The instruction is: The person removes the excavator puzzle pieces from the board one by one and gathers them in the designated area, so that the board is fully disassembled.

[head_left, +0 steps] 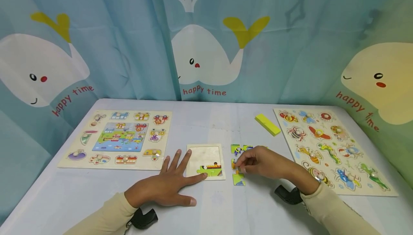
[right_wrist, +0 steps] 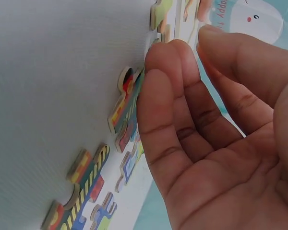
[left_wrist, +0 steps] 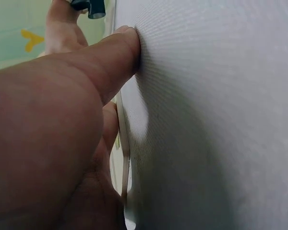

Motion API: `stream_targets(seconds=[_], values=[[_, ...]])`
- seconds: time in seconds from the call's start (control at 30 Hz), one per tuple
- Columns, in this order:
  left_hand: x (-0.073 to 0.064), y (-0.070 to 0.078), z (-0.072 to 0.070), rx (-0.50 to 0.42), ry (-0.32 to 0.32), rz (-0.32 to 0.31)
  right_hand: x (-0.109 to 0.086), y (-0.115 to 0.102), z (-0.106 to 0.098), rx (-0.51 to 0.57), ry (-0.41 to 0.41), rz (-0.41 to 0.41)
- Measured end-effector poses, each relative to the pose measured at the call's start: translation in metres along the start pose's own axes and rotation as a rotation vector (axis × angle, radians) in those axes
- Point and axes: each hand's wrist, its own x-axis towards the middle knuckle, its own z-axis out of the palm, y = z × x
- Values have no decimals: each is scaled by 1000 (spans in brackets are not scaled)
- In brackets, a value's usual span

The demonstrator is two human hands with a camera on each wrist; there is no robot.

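My left hand (head_left: 171,184) lies with fingers spread, its index fingertip on the lower part of a small wooden puzzle tray (head_left: 204,153). In the tray's bottom right sit joined green jigsaw pieces (head_left: 209,171) with a red and yellow strip above. The left thumb rests on the tabletop. My right hand (head_left: 262,163) bends its fingers over loose jigsaw pieces (head_left: 239,180) right of the tray, thumb and index fingertips close together at one. I cannot tell whether they pinch it. In the right wrist view, striped pieces (right_wrist: 86,191) lie beside the curled fingers.
A knob puzzle board (head_left: 111,165) with vehicles and buildings lies at the left. Another knob board (head_left: 326,136) with insects lies at the right, near my right forearm. A yellow block (head_left: 267,124) lies behind the loose pieces. A whale-print curtain (head_left: 206,55) hangs behind the table.
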Motion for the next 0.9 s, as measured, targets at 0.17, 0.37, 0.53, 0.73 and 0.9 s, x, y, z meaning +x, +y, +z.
stream_targets(seconds=[0.17,0.37,0.53,0.73,0.9], values=[[0,2,2,11,19,-4,2,0,0,10,9,-17],[0,8,2,13,70,33,7,-5,0,-6,20,-5],[5,13,4,42,84,61,12,-10,1,-15,26,-13],[13,20,7,77,53,65,22,-14,4,-16,32,-34],[17,27,5,103,34,27,30,-17,7,-1,34,-71]])
